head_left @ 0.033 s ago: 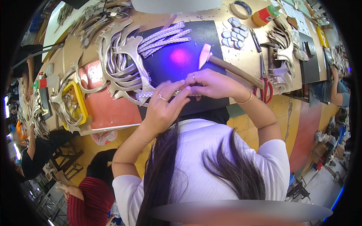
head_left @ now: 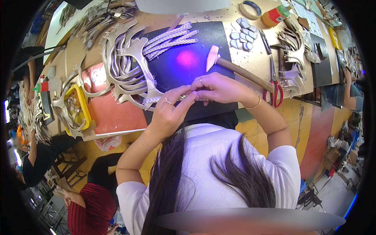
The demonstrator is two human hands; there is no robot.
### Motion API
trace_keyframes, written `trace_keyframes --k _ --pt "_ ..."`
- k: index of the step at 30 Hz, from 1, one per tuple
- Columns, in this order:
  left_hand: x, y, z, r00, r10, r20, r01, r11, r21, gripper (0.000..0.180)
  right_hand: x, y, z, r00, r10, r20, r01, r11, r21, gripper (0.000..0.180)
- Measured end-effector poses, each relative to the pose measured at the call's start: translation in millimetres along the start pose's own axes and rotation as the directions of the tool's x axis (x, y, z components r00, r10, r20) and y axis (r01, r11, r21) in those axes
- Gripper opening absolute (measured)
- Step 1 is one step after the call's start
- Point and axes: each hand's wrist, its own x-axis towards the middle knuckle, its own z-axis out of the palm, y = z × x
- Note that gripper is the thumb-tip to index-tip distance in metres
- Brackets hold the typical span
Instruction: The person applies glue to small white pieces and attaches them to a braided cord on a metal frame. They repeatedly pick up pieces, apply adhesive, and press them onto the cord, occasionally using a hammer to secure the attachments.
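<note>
Plainly, both hands grip one braid (head_left: 150, 102) at the middle of the frame, over the lower part of the black mat (head_left: 215, 37). The braid lies directly under the fingers, its long axis running roughly across the frame and dipping slightly toward its left end. The left hand (head_left: 167, 109) is nearer that end, which shows beyond it; the right hand (head_left: 223, 89) pinches farther right, its fingertips meeting or just beside the left one's. Only a short stretch of braid shows between them.

As for containers, a yellow tray (head_left: 87, 112) at the left of the frame, on the bench (head_left: 256, 58), holds small orange-tan bits, too blurred to tell apart. The amber bottle (head_left: 274, 17) at upper right has a red label and orange contents. Above the tray, a red-banded bottle (head_left: 53, 85) lies on its side; how full, I cannot tell.
</note>
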Motion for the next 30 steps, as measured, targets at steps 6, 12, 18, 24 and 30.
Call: trace_keyframes --k 6,12,18,24,30 --pt "-19 -15 21 0.997 -0.073 0.003 0.073 0.996 -0.045 0.033 -22 26 -5 0.904 0.108 -0.413 -0.13 0.991 -0.027 0.028" --pt "-22 -26 37 0.997 0.023 0.079 -0.032 0.994 0.108 0.038 -48 44 10 0.801 0.143 -0.581 -0.171 0.985 0.007 0.021" --pt "-14 -35 37 0.989 0.015 0.148 -0.042 0.983 0.181 0.036 -38 55 45 0.728 -0.348 -0.59 -0.104 0.795 -0.597 0.013" --pt "-14 -35 44 0.998 0.043 0.052 -0.054 0.968 0.244 0.033 -30 61 61 0.653 -0.378 -0.656 -0.163 0.776 -0.609 0.016" --pt "-15 -36 51 0.999 0.019 0.045 -0.028 0.977 0.209 0.024 -24 65 68 0.588 -0.418 -0.692 -0.186 0.763 -0.619 0.02"
